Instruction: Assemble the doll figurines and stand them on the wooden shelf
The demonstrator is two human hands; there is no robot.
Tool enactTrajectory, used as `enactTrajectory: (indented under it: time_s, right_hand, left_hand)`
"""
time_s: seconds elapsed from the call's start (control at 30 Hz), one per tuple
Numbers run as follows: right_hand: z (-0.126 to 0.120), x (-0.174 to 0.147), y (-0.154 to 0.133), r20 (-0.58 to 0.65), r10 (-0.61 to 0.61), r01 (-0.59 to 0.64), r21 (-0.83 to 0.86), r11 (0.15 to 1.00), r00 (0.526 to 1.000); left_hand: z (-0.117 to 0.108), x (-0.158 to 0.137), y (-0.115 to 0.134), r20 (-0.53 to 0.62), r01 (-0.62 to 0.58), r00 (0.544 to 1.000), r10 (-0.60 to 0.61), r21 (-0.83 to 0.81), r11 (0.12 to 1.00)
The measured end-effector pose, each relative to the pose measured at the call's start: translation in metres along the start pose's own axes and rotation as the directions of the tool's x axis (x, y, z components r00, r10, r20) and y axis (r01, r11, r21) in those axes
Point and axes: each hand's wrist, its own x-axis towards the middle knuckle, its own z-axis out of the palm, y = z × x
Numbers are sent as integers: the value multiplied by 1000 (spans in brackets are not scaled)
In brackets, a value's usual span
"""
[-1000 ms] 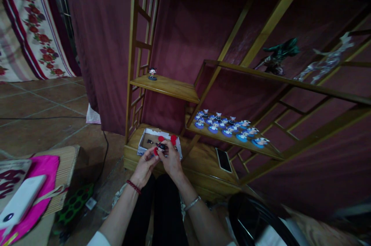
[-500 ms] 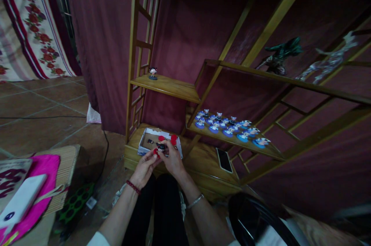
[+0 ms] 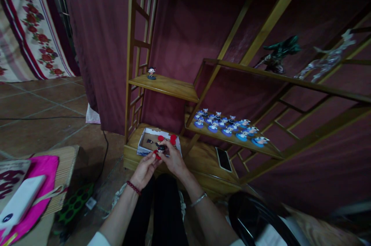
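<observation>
Left hand [image 3: 147, 168]: we see the fingers pinched narrow on a red base [image 3: 157, 154]. Right hand [image 3: 174, 160]: fingers closed on a small black-haired figure [image 3: 161, 148], held right at the base; we can't tell if the two are joined. Both are over the near edge of the white box [image 3: 141, 150]. Red beads [image 3: 133, 188] on the left wrist, silver bangle [image 3: 199, 199] on the right.

Inside the box we get red discs [image 3: 173, 138] and a small dark part [image 3: 149, 141]. Blue print on its side, too small to read.

Right of the box: a phone [image 3: 223, 159], dark screen up. Farther right and higher than the box, rows of figurines [image 3: 213, 126] on blue and purple bases. Above the box, one lone figurine [image 3: 151, 73] on a shelf [image 3: 171, 87].

Well left of the box: a bag [image 3: 13, 178] with large dark-red letters, sideways and cut off, so we can't read the word; a white device [image 3: 21, 199] with a round dark mark, on pink cloth [image 3: 48, 170].

Versus a second ago: left fingertips sit a touch lower, more of the red base shows beneath the figure. Shelf items and phone unchanged.
</observation>
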Motion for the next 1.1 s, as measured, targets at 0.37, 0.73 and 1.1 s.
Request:
enactTrajectory:
  time_s: [0.37, 0.73, 1.1]
  right_hand:
    - [-5, -2, 2, 41, -18, 17, 17, 1000, 999]
    - [-9, 1, 0, 49, -38, 38, 1, 999, 998]
    - [-8, -1, 2, 31, -37, 37, 10, 999, 999]
  left_hand:
    - [-1, 1, -2, -15, 16, 1000, -17, -39, 999]
    - [2, 1, -1, -14, 17, 1000, -18, -49, 999]
    - [3, 0, -3, 8, -2, 1000, 2, 6, 1000]
